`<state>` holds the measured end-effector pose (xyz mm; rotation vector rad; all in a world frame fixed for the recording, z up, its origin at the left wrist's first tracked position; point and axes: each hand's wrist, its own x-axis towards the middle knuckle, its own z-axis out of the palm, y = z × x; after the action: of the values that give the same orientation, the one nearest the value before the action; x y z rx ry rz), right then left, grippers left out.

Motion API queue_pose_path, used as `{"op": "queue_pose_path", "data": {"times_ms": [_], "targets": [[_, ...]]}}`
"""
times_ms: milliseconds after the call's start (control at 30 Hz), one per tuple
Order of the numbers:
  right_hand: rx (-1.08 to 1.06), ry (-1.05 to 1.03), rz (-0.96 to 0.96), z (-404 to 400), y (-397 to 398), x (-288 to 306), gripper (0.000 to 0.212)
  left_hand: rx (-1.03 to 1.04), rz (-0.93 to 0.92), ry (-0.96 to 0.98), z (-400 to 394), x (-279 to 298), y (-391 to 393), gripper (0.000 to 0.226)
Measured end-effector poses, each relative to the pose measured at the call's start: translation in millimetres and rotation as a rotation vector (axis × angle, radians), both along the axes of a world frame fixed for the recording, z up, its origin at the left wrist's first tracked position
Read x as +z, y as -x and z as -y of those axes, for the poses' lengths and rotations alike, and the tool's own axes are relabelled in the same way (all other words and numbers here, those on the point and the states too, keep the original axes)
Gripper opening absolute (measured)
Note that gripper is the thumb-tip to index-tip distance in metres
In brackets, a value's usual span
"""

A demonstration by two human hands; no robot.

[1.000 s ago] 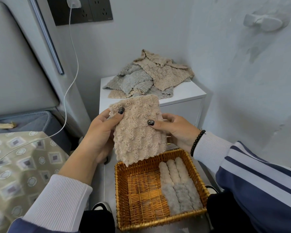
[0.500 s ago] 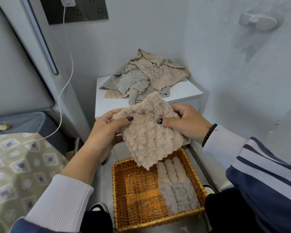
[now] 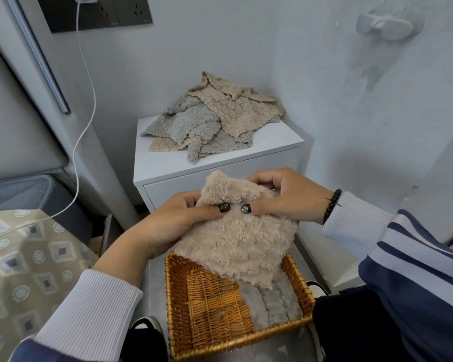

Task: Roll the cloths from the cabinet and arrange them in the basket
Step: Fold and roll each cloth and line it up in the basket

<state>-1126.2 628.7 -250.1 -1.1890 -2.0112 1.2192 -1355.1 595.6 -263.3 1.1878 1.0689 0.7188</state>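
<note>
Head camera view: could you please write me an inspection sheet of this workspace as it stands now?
Surface: white cabinet top, partly bare at the front.
Job's things: loose pile of beige and grey cloths on the cabinet; beige cloth held above the wicker basket; rolled cloths lie along the basket's right side, its left side bare.
Clutter: nothing seen.
Hands: left hand and right hand both pinch the beige cloth's upper edge, thumbs on top.
Cables: white cable hangs from a charger in the wall socket, down toward the patterned bedding.
Surroundings: grey walls, white wall hook.
</note>
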Motion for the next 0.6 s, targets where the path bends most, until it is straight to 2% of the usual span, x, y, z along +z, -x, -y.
{"op": "queue_pose_path", "data": {"times_ms": [167, 267, 333, 467, 600], "targets": [[-0.26, 0.31, -0.377, -3.1, -0.4, -4.2, 0.024, 0.181, 0.119, -0.048, -2.9, 4.0, -11.7, 0.028], [-0.386, 0.58, -0.678, 0.8, 7.4, -9.7, 0.049, 0.305, 0.207, -0.059, -5.5, 4.1, -17.2, 0.035], [-0.399, 0.706, -0.801, 2.3, 12.3, -14.4, 0.055, 0.378, 0.251, -0.071, -8.8, 2.6, -18.3, 0.031], [-0.294, 0.773, -0.842, 5.4, 18.4, -19.0, 0.052, 0.473, 0.289, -0.104, -14.1, -0.1, -18.1, 0.032], [-0.286, 0.722, -0.706, 2.2, 18.9, -15.4, 0.052, 0.465, 0.242, -0.096, -13.7, -0.5, -17.6, 0.034]]}}
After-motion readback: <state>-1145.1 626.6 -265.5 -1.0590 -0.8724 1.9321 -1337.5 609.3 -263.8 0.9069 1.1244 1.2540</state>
